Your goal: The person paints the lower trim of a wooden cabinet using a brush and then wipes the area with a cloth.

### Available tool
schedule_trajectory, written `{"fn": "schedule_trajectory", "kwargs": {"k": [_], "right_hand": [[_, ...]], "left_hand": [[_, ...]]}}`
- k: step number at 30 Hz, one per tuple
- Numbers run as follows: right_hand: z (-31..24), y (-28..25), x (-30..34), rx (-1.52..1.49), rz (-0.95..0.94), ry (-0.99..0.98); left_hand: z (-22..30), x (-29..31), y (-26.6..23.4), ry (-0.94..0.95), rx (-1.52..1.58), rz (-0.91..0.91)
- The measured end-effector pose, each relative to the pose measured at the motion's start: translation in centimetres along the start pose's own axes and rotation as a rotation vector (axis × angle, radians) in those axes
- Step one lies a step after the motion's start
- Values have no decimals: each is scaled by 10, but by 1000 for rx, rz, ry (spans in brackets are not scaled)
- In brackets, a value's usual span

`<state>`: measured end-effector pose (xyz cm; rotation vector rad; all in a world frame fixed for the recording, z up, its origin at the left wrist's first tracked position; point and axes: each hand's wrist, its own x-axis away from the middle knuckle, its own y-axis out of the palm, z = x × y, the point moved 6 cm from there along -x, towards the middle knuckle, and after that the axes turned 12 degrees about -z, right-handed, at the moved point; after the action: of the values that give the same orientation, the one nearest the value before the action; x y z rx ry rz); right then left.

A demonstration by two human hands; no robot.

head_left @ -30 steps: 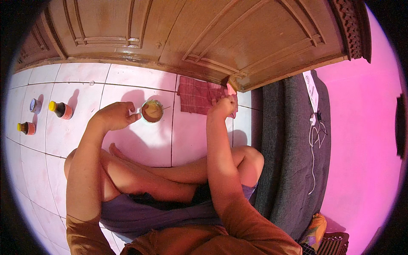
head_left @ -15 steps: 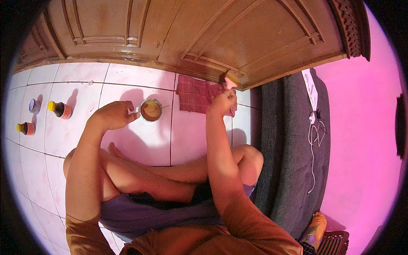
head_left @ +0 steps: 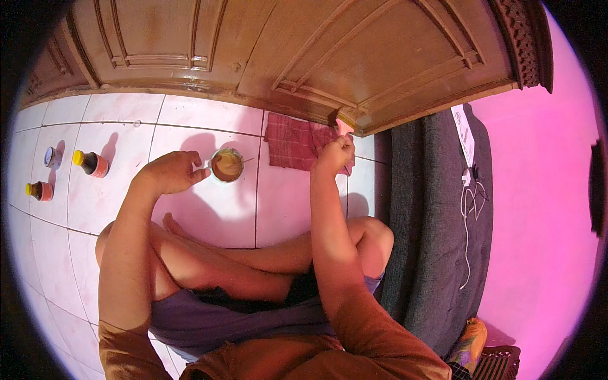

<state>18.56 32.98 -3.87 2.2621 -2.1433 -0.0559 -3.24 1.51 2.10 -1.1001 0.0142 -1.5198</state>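
Note:
My right hand [head_left: 338, 152] is closed round the handle of a paintbrush [head_left: 345, 123] with a pale pink grip. Its bristles touch the lower edge of a brown wooden panel [head_left: 405, 69], close to the corner. At the left, my left hand [head_left: 175, 172] has its fingers curled, with the thumb against the near-left side of a cup [head_left: 227, 166]. Brown liquid fills part of the cup, and a thin stick leans out over its right rim. How the fingers grip the cup is partly hidden. Under my right hand lies a crumpled red checked cloth [head_left: 288, 142].
Two dark bottles with yellow caps [head_left: 95, 164] and a small tin [head_left: 52, 157] stand on the white tiles at the left. A dark grey cushion [head_left: 437, 221] borders my right side, with a white cable [head_left: 467, 244] on it. My crossed legs [head_left: 253, 266] are close below my hands.
The brush and my right hand have shifted very slightly right along the panel's lower edge. My left hand stays at the cup.

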Motion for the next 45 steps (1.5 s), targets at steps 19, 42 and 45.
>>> {"fn": "schedule_trajectory", "kwargs": {"k": [19, 42, 45], "right_hand": [[-28, 2, 13, -187, -25, -24], [9, -25, -13, -90, 103, -65], [8, 3, 16, -168, 65, 65]], "left_hand": [[-3, -6, 2, 22, -2, -13], [18, -3, -4, 6, -17, -19], [-5, 1, -1, -20, 7, -4]]}}
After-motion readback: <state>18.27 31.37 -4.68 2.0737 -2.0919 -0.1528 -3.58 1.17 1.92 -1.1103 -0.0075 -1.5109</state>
